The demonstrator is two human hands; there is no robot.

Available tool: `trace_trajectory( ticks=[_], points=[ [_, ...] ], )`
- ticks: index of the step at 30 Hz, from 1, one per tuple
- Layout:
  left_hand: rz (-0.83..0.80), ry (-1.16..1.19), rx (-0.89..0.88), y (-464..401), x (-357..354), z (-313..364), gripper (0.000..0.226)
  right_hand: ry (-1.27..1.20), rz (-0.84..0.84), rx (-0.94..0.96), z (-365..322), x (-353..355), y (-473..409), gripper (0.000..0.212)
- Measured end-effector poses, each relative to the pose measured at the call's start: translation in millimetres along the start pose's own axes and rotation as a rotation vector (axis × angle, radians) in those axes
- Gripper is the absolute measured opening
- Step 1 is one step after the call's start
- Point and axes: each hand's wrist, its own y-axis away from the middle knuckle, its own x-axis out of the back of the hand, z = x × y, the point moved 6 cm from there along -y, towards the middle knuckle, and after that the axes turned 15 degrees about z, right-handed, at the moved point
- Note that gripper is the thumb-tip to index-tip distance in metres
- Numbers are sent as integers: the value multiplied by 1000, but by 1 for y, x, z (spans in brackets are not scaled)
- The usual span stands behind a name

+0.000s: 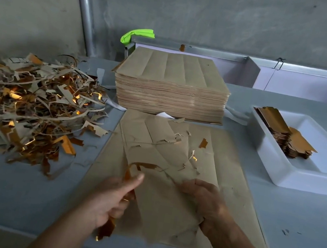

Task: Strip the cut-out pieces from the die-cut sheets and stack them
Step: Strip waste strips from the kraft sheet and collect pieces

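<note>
Grey table (pixel 16 196): both hands grip the die-cut sheet (pixel 166 206), scrap pile (pixel 27 105) left.

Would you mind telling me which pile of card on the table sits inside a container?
The small stack of gold cut-out pieces on the right lies inside the white tray. The tall sheet stack and scrap heap rest directly on the table.

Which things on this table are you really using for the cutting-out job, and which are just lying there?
For the job: left hand gripping a gold waste strip; right hand holding the sheet; tall sheet stack; white tray of finished pieces; scrap heap.

Just lying about: green cloth; wire hook.
</note>
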Motion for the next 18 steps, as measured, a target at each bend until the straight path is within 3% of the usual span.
trace_trajectory(
  ticks=[4, 7, 11, 18],
  points=[
    [98, 175, -8, -6, -7, -1, 33, 71, -80, -2, 7, -11, 5, 11],
    [17, 134, -4, -8, -16, 0, 27, 148, -83, 41, 6, -14, 6, 19],
    [147, 139, 18, -22, -11, 6, 12, 132, -84, 47, 8, -16, 7, 20],
    [339, 261, -41, -34, -1, 11, 15, -18, 136, 94, 7, 6, 4, 24]
  ],
)
